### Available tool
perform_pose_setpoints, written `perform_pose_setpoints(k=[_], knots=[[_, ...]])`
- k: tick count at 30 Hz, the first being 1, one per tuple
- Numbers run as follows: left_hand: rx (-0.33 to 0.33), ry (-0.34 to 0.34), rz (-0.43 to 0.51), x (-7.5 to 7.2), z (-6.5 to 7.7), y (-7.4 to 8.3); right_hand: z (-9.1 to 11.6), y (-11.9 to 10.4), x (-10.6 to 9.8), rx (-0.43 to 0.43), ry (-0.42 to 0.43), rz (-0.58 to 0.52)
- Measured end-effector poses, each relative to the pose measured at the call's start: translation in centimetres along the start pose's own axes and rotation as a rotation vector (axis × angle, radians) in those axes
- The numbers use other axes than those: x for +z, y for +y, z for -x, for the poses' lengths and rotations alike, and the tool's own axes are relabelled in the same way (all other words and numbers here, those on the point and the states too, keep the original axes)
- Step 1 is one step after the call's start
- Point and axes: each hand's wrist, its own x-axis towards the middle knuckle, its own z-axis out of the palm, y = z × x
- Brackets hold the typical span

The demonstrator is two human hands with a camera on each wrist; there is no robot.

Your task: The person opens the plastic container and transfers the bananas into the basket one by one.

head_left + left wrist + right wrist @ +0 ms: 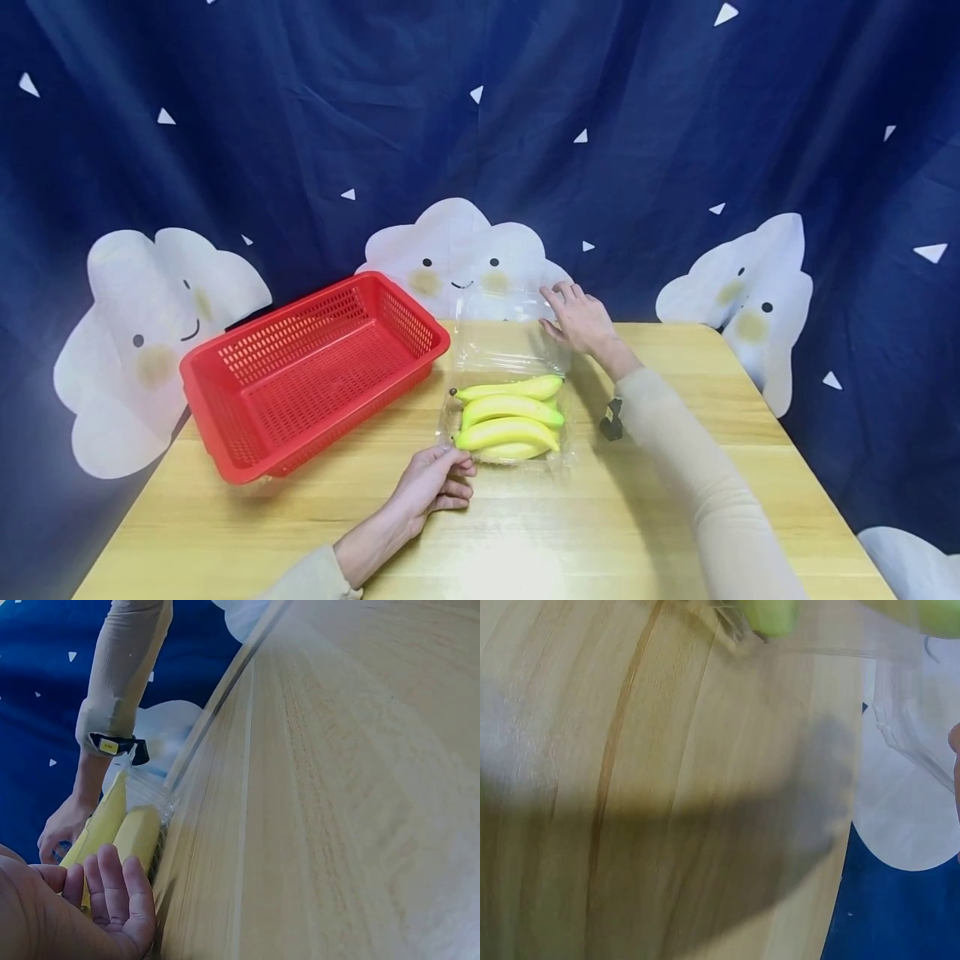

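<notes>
Several yellow bananas (510, 407) lie side by side in a clear plastic clamshell box (566, 446), its transparent lid (498, 342) raised at the far side. My left hand (435, 485) is at the box's near left corner, thumb and index finger pinching its edge; in the left wrist view the other fingers of this left hand (112, 900) extend loosely. At the lid's right edge, my right hand (581, 321) has its fingers bent and thumb spread apart from them. The right wrist view catches only a sliver of fingers and part of the lid (907, 735).
A red perforated plastic basket (315, 375) stands left of the box, with nothing inside. All rests on a wooden table (360, 483). Behind its far edge hangs a dark blue curtain (405, 100) printed with clouds and triangles.
</notes>
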Motion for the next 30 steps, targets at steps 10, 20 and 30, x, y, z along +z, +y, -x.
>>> perform_pose_setpoints(k=[10, 20, 30], knots=[[0.003, -0.005, 0.008, -0.2, 0.0, 0.0, 0.0, -0.2, 0.8, 0.034, -0.040, -0.054], [-0.002, 0.006, -0.007, 0.1, 0.1, 0.1, 0.5, -0.2, 1.4, 0.060, -0.116, -0.131], [-0.002, 0.007, 0.001, 0.0, 0.0, 0.2, 0.1, -0.3, 1.8, 0.084, -0.164, -0.239]])
